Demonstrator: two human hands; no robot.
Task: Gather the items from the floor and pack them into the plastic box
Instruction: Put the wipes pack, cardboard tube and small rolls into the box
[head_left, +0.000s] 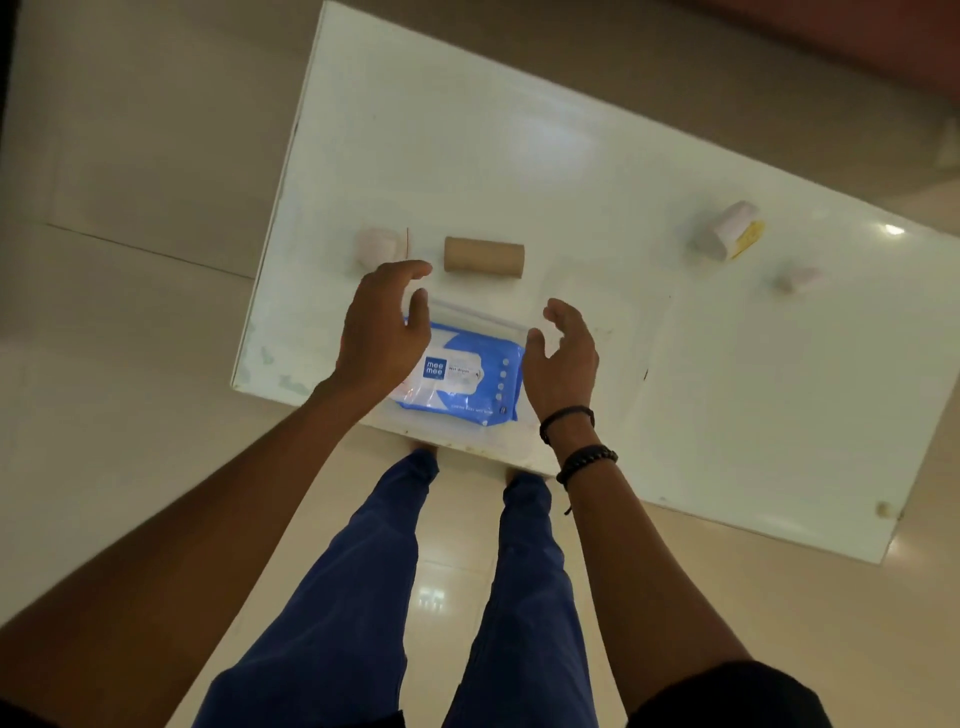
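Note:
A blue and white pack of wet wipes lies inside a clear plastic box on the white board. My left hand hovers over the box's left side, fingers apart, holding nothing. My right hand hovers at the box's right side, also open and empty. A brown cardboard tube lies on its side just beyond the box. A small pale roll sits to the left of the tube.
A pale roll with a yellow item and a smaller pale piece lie on the board's right part. Glossy tiled floor surrounds the board. My legs in blue trousers stand at its near edge.

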